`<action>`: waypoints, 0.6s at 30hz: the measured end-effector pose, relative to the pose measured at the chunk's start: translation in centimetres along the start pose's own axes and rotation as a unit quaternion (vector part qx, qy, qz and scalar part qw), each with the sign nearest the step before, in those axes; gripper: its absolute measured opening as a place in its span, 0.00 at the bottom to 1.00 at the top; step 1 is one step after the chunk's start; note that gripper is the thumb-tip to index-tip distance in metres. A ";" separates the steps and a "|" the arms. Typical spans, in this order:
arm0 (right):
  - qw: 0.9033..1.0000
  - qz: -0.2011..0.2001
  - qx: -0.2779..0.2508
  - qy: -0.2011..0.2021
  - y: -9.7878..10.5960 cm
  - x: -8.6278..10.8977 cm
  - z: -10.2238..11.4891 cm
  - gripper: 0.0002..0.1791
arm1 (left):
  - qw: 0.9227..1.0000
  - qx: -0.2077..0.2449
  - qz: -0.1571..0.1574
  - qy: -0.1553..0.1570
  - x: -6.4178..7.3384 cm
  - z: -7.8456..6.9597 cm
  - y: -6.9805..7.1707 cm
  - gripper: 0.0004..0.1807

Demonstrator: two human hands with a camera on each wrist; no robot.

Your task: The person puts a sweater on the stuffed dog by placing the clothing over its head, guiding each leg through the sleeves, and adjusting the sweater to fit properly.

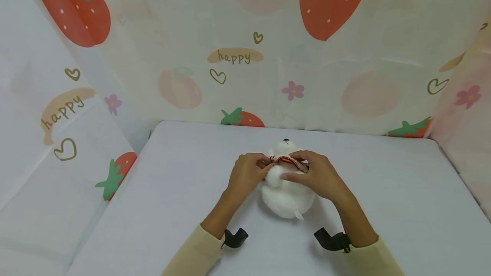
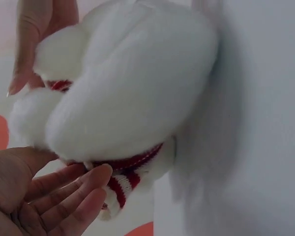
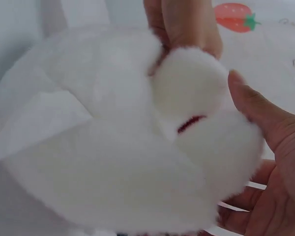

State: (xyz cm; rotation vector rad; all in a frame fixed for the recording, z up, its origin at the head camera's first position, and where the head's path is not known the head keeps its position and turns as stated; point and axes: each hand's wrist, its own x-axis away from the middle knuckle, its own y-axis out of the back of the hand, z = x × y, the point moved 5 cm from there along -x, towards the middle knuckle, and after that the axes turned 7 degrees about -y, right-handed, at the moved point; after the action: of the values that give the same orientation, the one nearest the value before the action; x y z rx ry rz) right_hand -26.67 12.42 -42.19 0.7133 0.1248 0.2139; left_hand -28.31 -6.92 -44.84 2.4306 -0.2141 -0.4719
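A white plush toy (image 1: pixel 287 199) lies on the table with its dark nose pointing to the far side and a small white tag at the near end. Round its neck runs a red and white knitted scarf (image 1: pixel 285 159). My left hand (image 1: pixel 248 171) pinches the scarf at the toy's left side; in the left wrist view its fingertips (image 2: pixel 101 172) touch the striped end. On the other side my right hand (image 1: pixel 316 173) holds the toy between thumb and fingers, beside the scarf. The right wrist view shows a rounded furry part between them, with the fingertips partly hidden.
A white cloth covers the table (image 1: pixel 172 182). Behind it hangs a pale curtain (image 1: pixel 268 67) printed with strawberries, hearts and the word "happy", with more such cloth at both sides. Black wrist mounts (image 1: pixel 235 238) stick out from the cream sleeves (image 1: pixel 197 250).
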 end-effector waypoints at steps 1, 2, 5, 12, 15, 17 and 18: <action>1.000 -0.004 0.007 0.000 -0.1 0.0 0.1 0.37 | 1.000 -0.015 -0.004 -0.004 0.0 -0.1 0.0 0.11; 1.000 -0.008 0.012 0.001 -0.3 0.1 0.2 0.38 | 0.999 -0.033 -0.010 -0.008 0.0 -0.3 0.0 0.11; 1.000 -0.018 0.018 0.002 -0.5 0.2 0.5 0.37 | 0.996 -0.087 -0.027 -0.017 0.1 -0.5 0.0 0.12; 0.999 -0.028 0.021 -0.003 -0.8 0.4 0.9 0.33 | 0.986 -0.158 -0.041 -0.039 0.1 -1.2 0.0 0.11; 0.999 -0.033 0.027 -0.010 -0.9 0.5 0.9 0.32 | 0.988 -0.139 -0.043 -0.053 0.1 -1.2 0.3 0.09; 0.999 -0.040 0.032 -0.013 -1.0 0.4 0.9 0.32 | 0.991 -0.104 -0.044 -0.066 0.1 -1.3 0.7 0.07; 0.998 -0.044 0.035 -0.015 -1.1 0.3 0.9 0.31 | 0.993 -0.085 -0.042 -0.073 0.1 -1.3 0.9 0.06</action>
State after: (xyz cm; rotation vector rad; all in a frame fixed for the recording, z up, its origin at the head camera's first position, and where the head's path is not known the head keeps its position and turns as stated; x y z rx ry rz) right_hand -26.02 11.12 -42.21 0.7796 0.1350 0.1142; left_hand -27.78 -6.89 -43.34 2.2462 -0.1285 -0.6775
